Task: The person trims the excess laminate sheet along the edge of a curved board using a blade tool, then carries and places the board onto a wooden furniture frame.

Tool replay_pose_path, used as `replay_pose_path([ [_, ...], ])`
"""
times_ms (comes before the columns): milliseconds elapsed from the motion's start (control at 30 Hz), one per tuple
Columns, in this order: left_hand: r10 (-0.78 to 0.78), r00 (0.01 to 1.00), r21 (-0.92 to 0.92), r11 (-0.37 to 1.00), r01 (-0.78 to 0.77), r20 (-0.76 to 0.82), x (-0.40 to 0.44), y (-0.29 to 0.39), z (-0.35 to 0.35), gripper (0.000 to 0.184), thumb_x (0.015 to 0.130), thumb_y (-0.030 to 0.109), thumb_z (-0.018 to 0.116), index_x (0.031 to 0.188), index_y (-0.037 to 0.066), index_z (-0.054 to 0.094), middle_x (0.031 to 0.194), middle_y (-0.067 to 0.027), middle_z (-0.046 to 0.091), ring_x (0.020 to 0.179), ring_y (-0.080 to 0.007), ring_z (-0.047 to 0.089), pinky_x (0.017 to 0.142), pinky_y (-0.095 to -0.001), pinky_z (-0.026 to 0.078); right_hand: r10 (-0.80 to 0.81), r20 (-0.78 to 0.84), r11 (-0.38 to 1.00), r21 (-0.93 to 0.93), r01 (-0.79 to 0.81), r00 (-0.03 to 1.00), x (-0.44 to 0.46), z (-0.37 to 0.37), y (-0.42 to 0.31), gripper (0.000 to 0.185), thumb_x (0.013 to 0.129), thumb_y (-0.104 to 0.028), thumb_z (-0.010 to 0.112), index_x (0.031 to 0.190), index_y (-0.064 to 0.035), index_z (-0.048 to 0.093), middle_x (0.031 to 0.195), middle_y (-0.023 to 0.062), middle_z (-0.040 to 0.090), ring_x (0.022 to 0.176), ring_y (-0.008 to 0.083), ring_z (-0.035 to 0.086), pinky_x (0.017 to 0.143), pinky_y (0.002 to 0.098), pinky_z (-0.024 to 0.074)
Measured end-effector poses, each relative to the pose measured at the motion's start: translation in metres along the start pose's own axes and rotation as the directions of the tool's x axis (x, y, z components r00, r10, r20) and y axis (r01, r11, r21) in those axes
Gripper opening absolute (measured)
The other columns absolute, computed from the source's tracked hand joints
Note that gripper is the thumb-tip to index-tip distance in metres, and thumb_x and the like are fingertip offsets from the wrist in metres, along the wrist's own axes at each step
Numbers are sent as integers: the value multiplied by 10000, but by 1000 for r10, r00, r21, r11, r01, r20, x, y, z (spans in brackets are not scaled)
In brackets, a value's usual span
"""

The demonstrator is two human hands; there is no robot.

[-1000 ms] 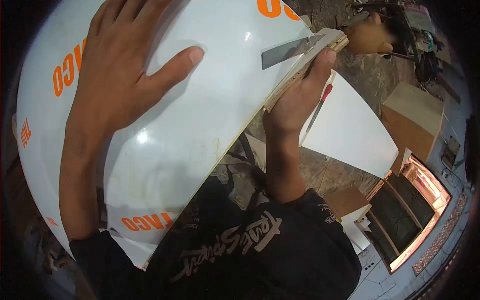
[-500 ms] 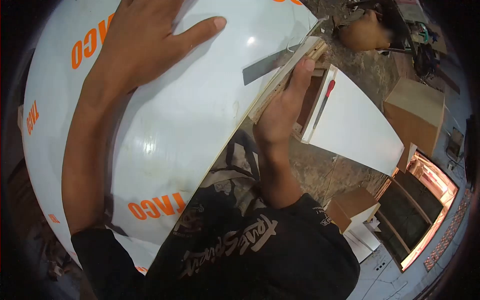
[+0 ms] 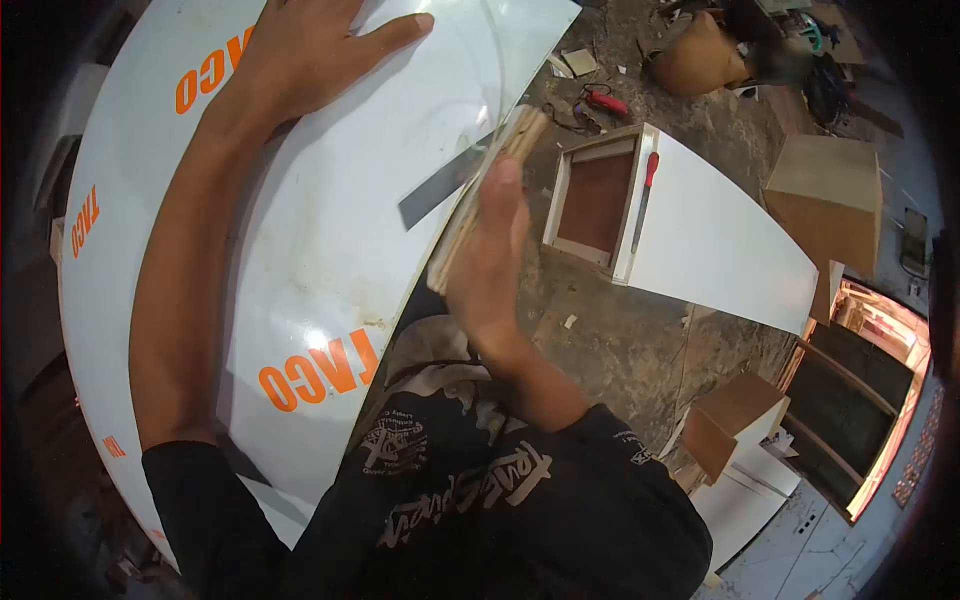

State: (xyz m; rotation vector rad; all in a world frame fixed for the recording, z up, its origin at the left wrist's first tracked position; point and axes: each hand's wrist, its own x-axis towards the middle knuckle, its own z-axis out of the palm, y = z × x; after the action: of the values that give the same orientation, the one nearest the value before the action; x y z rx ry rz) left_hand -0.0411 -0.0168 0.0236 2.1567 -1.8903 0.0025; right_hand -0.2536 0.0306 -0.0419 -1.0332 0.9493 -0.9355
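Note:
A large white board (image 3: 330,240) with orange TACO lettering leans across the left side of the view. On its upper part my left hand (image 3: 310,55) lies flat, thumb spread, holding nothing. My right hand (image 3: 490,255) is closed round a wooden block (image 3: 522,128) that sits against the board's right edge. From the block a flat metal blade (image 3: 436,194) sticks out over the board's face. A thin pale curl of strip rises near the block. How the blade is fixed to the block is hidden.
At right a white cabinet box (image 3: 720,230) carries a file with a red handle (image 3: 652,170). Behind it, a red-handled tool (image 3: 605,99) lies on the floor. Another person (image 3: 705,55) is at the top right. Brown boxes (image 3: 825,185) and a bright opening (image 3: 895,340) stand farther right.
My right hand and the block with its blade have slid down along the board's edge, nearer my body. The view has shifted slightly. My left hand stays flat on the board.

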Motion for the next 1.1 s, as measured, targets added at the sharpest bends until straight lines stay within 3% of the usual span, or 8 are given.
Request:
replay_pose_path([
  [167, -12, 1000, 38, 999, 11, 27, 3, -2, -1, 729, 932, 481, 615, 1488, 44, 440, 1575, -213, 387, 1479, -393, 306, 1214, -522, 228, 83, 76, 996, 20, -85, 994, -35, 1, 6, 550, 1082, -506, 377, 1235, 0, 526, 1029, 44, 553, 943, 105, 500, 863, 288, 417],
  [300, -74, 994, 56, 996, 70, 81, 5, 4, -3, 740, 933, 489, 617, 1498, 51, 424, 1590, -198, 367, 1485, -381, 297, 1225, -511, 219, -13, 71, 997, 80, 7, 997, -53, 8, 17, 419, 1086, -354, 383, 1268, 15, 461, 855, 28, 536, 782, 103, 487, 706, 298, 438],
  [567, -80, 996, 15, 997, 80, 28, -1, 21, -12, 718, 948, 480, 605, 1503, 65, 418, 1604, -178, 350, 1490, -372, 285, 1234, -502, 201, -124, 34, 982, 144, 118, 992, -40, 11, 17, 516, 1090, -337, 347, 1429, 51, 312, 1286, 156, 452, 1144, 187, 464, 1008, 343, 391],
  [633, -85, 996, 17, 996, 85, 27, -2, 18, -9, 717, 951, 484, 598, 1506, 68, 416, 1604, -181, 349, 1492, -375, 282, 1233, -505, 203, 10, 9, 997, 80, -11, 1000, -3, 0, -6, 565, 1096, -350, 364, 1468, 63, 265, 1349, 163, 410, 1205, 216, 441, 1078, 363, 344],
  [700, -70, 997, 19, 997, 69, 25, 2, 7, -1, 719, 954, 492, 591, 1509, 71, 414, 1606, -183, 345, 1495, -377, 277, 1233, -506, 203, -211, 71, 953, -205, 221, 975, 34, -10, -10, 615, 1100, -364, 372, 1523, 51, 209, 1401, 180, 399, 1263, 241, 429, 1122, 378, 313],
  [933, -99, 995, 43, 994, 100, -18, -8, 10, 4, 722, 972, 518, 563, 1531, 93, 398, 1624, -176, 324, 1518, -361, 246, 1245, -496, 191, -333, 68, 943, 50, 330, 940, 80, -8, -15, 487, 1097, -275, 349, 1518, -30, 325, 1341, 108, 533, 1224, 156, 545, 1070, 303, 414],
  [1000, -101, 995, 13, 995, 101, -21, -11, 15, 0, 723, 970, 521, 567, 1529, 92, 406, 1621, -173, 333, 1517, -357, 253, 1251, -485, 189, -325, -114, 946, -43, 322, 939, 58, 25, -30, 484, 1103, -347, 323, 1424, 6, 402, 1198, 146, 559, 1125, 196, 567, 988, 327, 455],
  [1100, -68, 997, -5, 998, 68, -31, -10, 10, 2, 725, 967, 527, 572, 1522, 86, 418, 1614, -173, 347, 1514, -354, 264, 1252, -476, 196, -346, 85, 938, 53, 342, 935, 48, -6, -6, 574, 1088, -318, 360, 1522, 45, 261, 1391, 212, 450, 1268, 259, 475, 1088, 370, 369],
])
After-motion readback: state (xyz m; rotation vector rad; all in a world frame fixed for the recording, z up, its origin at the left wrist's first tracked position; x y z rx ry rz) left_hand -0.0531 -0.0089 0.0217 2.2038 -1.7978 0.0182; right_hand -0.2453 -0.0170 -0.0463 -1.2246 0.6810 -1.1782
